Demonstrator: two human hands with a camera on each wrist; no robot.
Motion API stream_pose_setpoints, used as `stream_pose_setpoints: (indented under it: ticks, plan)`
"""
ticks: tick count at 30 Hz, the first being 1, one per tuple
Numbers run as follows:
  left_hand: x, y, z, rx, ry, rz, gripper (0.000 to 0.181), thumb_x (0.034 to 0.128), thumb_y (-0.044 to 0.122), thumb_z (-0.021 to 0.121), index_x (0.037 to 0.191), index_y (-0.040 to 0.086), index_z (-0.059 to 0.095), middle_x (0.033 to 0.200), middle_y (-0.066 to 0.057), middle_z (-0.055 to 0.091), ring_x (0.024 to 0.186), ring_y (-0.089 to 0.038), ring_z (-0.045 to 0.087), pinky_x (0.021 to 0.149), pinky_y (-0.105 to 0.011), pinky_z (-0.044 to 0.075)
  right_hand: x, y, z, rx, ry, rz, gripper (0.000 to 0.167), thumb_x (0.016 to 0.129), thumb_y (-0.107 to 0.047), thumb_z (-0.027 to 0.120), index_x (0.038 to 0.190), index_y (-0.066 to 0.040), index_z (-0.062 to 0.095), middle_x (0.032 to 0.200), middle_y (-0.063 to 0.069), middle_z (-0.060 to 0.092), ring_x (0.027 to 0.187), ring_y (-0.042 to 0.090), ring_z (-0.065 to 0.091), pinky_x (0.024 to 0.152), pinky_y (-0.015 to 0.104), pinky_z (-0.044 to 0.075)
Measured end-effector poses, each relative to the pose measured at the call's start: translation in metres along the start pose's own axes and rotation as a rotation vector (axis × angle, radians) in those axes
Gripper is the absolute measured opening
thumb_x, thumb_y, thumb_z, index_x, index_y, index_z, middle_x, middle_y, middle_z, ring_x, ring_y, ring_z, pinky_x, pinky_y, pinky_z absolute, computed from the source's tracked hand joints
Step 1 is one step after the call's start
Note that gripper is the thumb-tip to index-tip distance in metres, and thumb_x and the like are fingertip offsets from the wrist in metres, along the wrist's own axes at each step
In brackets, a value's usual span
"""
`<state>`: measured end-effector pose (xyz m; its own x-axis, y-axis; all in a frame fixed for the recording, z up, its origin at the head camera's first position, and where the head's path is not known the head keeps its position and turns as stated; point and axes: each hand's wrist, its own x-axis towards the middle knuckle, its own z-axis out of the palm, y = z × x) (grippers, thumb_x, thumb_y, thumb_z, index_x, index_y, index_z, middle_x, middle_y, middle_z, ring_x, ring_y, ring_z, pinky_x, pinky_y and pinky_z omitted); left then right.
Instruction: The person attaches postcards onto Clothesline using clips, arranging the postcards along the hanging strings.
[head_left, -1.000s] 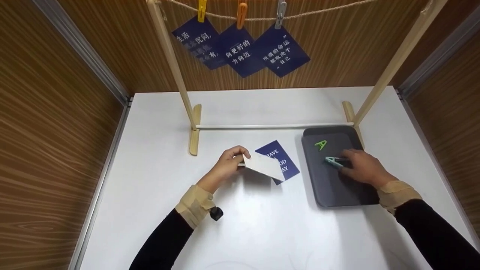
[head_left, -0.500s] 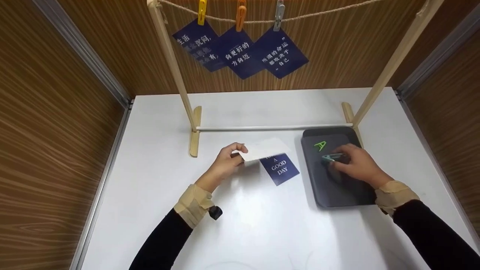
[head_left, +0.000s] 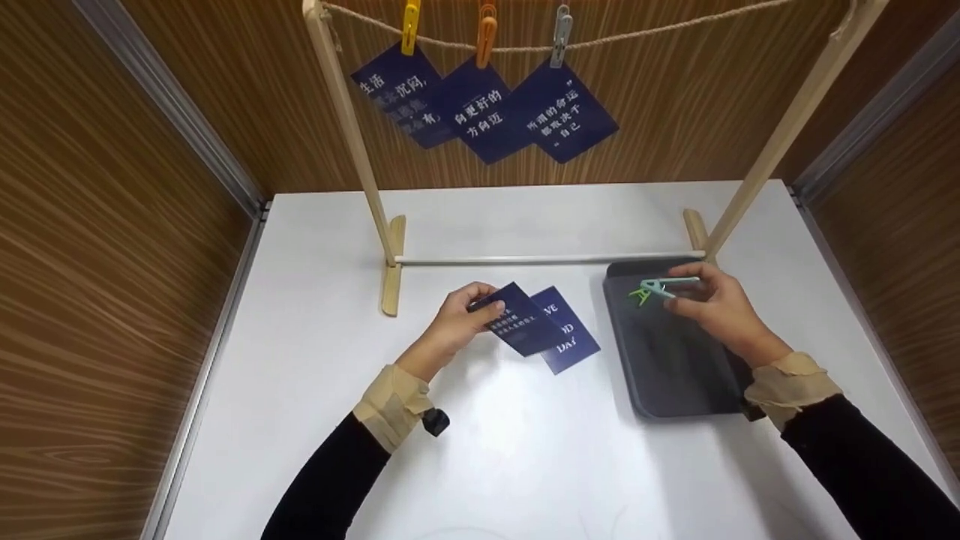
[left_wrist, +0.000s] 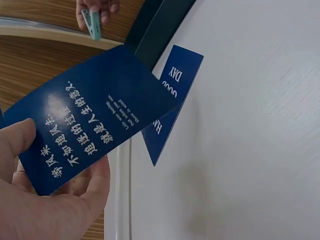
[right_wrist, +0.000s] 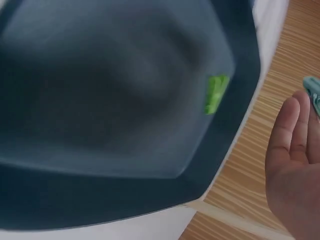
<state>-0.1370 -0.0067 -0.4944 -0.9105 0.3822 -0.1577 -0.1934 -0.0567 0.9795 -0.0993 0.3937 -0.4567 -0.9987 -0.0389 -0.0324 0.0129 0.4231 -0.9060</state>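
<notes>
My left hand [head_left: 457, 319] pinches a dark blue card [head_left: 525, 321] by one corner, its printed white text facing up. In the left wrist view the thumb lies on the printed face of that card [left_wrist: 95, 115] and the fingers are behind it. Under and beside it, a second blue card [head_left: 574, 337] reading "GOOD DAY" lies on the table. Above the dark grey tray [head_left: 675, 375], my right hand [head_left: 720, 304] pinches a light teal clothespin [head_left: 660, 286]. A green clothespin [right_wrist: 217, 94] lies in the tray, partly covered by the teal one in the head view.
Three blue cards hang from a rope [head_left: 637, 39] by yellow [head_left: 409, 28], orange [head_left: 486, 41] and grey [head_left: 561, 36] clothespins. A wooden frame with a left post [head_left: 352, 142] and a right post [head_left: 795, 127] carries the rope. A white rod [head_left: 525, 260] crosses low between the posts.
The left hand has turned its card from the blank white side to the printed blue side. My right hand has lifted the teal clothespin and moved toward the tray's far end.
</notes>
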Motion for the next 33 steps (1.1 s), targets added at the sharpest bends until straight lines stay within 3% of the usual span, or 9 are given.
stream_pose_setpoints:
  ticks: [4, 10, 14, 20, 25, 30, 33]
  plan:
    - [0.003, 0.005, 0.003, -0.018, -0.016, -0.003, 0.018, 0.0986, 0.003, 0.058, 0.117, 0.000, 0.057, 0.101, -0.006, 0.059, 0.090, -0.018, 0.061, 0.083, -0.038, 0.058, 0.004, -0.015, -0.003, 0.134, 0.008, -0.004, 0.043, 0.092, -0.006, 0.071, 0.130, 0.004, 0.053, 0.109, 0.001, 0.067, 0.096, 0.007, 0.065, 0.082, 0.019, 0.055]
    - [0.011, 0.020, 0.014, -0.031, -0.023, 0.033, 0.026, 0.0985, -0.002, 0.054, 0.125, 0.001, 0.056, 0.108, -0.012, 0.062, 0.093, -0.020, 0.064, 0.084, -0.038, 0.058, 0.017, -0.041, -0.007, 0.327, 0.012, -0.077, 0.045, 0.093, 0.000, 0.067, 0.134, 0.004, 0.051, 0.131, 0.007, 0.065, 0.114, 0.011, 0.064, 0.091, 0.019, 0.052]
    - [0.018, 0.036, 0.021, -0.034, -0.020, 0.069, 0.030, 0.0974, 0.000, 0.059, 0.127, 0.003, 0.058, 0.105, -0.012, 0.066, 0.088, -0.019, 0.066, 0.081, -0.036, 0.059, 0.032, -0.064, -0.009, 0.452, 0.041, -0.146, 0.041, 0.092, 0.010, 0.060, 0.130, -0.002, 0.049, 0.118, 0.012, 0.070, 0.103, 0.017, 0.069, 0.084, 0.024, 0.057]
    - [0.035, 0.066, 0.036, -0.057, 0.018, 0.117, 0.031, 0.0936, 0.004, 0.068, 0.123, 0.001, 0.058, 0.096, -0.010, 0.071, 0.084, -0.016, 0.066, 0.083, -0.034, 0.058, 0.056, -0.115, -0.013, 0.302, 0.103, -0.229, 0.028, 0.093, -0.003, 0.068, 0.119, -0.002, 0.061, 0.104, 0.005, 0.071, 0.093, 0.015, 0.067, 0.079, 0.020, 0.055]
    - [0.049, 0.097, 0.050, -0.078, 0.026, 0.165, 0.022, 0.0933, 0.004, 0.068, 0.113, 0.000, 0.059, 0.094, -0.009, 0.070, 0.084, -0.016, 0.066, 0.084, -0.036, 0.058, 0.074, -0.163, -0.018, 0.210, 0.106, -0.267, 0.033, 0.092, -0.007, 0.071, 0.124, -0.002, 0.063, 0.105, 0.008, 0.068, 0.094, 0.018, 0.066, 0.081, 0.019, 0.055]
    - [0.064, 0.122, 0.062, -0.151, 0.036, 0.171, 0.017, 0.0938, 0.001, 0.066, 0.109, 0.002, 0.058, 0.092, -0.008, 0.068, 0.083, -0.016, 0.065, 0.083, -0.035, 0.058, 0.086, -0.200, -0.025, 0.289, 0.109, -0.290, 0.049, 0.088, 0.000, 0.073, 0.134, -0.003, 0.054, 0.111, 0.011, 0.068, 0.090, 0.019, 0.069, 0.074, 0.021, 0.057]
    - [0.073, 0.139, 0.066, -0.213, 0.063, 0.147, 0.016, 0.0939, 0.002, 0.066, 0.108, 0.004, 0.058, 0.092, -0.006, 0.066, 0.083, -0.016, 0.064, 0.082, -0.034, 0.058, 0.092, -0.220, -0.028, 0.334, 0.117, -0.347, 0.049, 0.087, 0.004, 0.073, 0.131, -0.002, 0.054, 0.110, 0.012, 0.070, 0.089, 0.020, 0.069, 0.075, 0.021, 0.057]
